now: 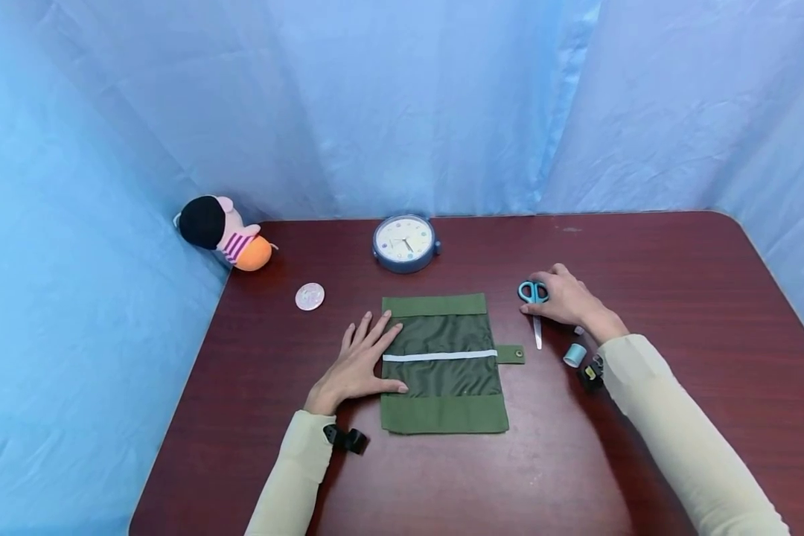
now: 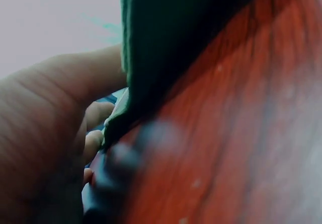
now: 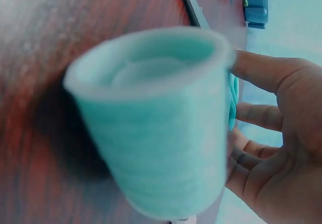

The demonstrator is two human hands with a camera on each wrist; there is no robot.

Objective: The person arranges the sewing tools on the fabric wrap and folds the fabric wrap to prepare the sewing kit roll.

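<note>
A green fabric roll-up pouch (image 1: 442, 413) lies unfolded on the table, with a white strip across its middle and a snap tab on its right side. My left hand (image 1: 358, 370) rests on its left edge, fingers spread; in the left wrist view the thumb lies over the green cloth edge (image 2: 151, 38). To the right of the pouch, my right hand (image 1: 566, 296) pinches the teal handles of a pair of scissors (image 1: 537, 327), blades toward me. A light teal thread spool (image 1: 575, 355) stands below that hand and hides part of the scissors in the right wrist view.
A blue round clock (image 1: 404, 243) stands at the back of the table. A plush toy (image 1: 231, 232) sits at the back left corner, and a pale round disc (image 1: 310, 296) lies nearby. A small whitish object (image 1: 579, 330) is beside the spool. Blue curtains surround the table.
</note>
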